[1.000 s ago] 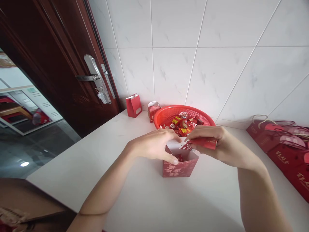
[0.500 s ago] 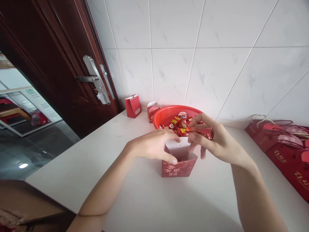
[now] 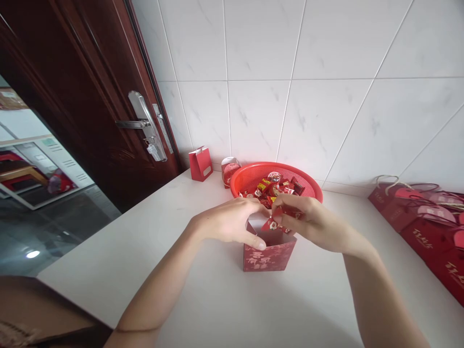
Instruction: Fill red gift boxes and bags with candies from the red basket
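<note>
A red box (image 3: 268, 257) with pale lettering stands upright on the white table, its top open. My left hand (image 3: 235, 222) is closed on the left side of its rim, thumb in front and fingers behind. Over the opening, my right hand (image 3: 308, 217) pinches a red wrapped candy (image 3: 274, 222). The candy hangs at the mouth of the box, partly covered by my fingers. Behind both hands sits a red mesh basket (image 3: 250, 173) holding several wrapped candies (image 3: 264, 184).
On the white table (image 3: 152, 246), a small red box (image 3: 201, 164) and a round-topped red box (image 3: 229, 173) stand near the tiled wall. Red gift bags (image 3: 416, 232) line the right side. A cardboard box (image 3: 43, 309) is at the lower left, a dark door (image 3: 94, 96) behind.
My right hand has moved left and lower, bringing the candy from the basket side to over the box opening. My left hand keeps its place on the rim. The view has tilted up slightly.
</note>
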Tool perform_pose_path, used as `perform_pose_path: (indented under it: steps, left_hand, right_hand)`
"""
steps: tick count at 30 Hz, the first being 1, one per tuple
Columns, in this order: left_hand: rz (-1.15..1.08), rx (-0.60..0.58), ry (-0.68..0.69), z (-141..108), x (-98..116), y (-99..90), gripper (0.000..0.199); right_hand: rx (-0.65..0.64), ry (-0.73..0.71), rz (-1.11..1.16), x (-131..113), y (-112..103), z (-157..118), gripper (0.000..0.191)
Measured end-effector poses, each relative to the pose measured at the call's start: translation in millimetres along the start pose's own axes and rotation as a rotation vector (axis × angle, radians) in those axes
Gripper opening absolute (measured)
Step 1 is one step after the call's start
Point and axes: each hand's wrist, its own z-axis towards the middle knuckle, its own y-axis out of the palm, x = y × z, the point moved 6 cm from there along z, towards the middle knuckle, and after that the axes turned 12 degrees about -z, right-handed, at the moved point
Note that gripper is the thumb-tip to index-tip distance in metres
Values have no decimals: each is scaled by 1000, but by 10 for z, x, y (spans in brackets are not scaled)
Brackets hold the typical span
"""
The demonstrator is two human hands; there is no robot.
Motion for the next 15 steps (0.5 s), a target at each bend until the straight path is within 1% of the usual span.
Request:
perform_pose_path:
  steps: [4,8,10,13,15]
  left_hand:
    - [53,5,-21,7,-8,1,46]
    - [44,-8,-23,13,-19,5,50]
    - [34,-7,-10,15,-27,3,52]
    - [39,12,4,20,-57,-5,50]
    - [41,20,27,27,-74,-4,44]
  right_hand:
    - [-37,13,-165,11,60,1,13]
    - [-64,41,-246,48,99,16,16]
    - [-62,30,-256,51,98,12,18]
    - [6,2,-207,45,31,-9,18]
    - [69,-1,-163,51,-50,-28,19]
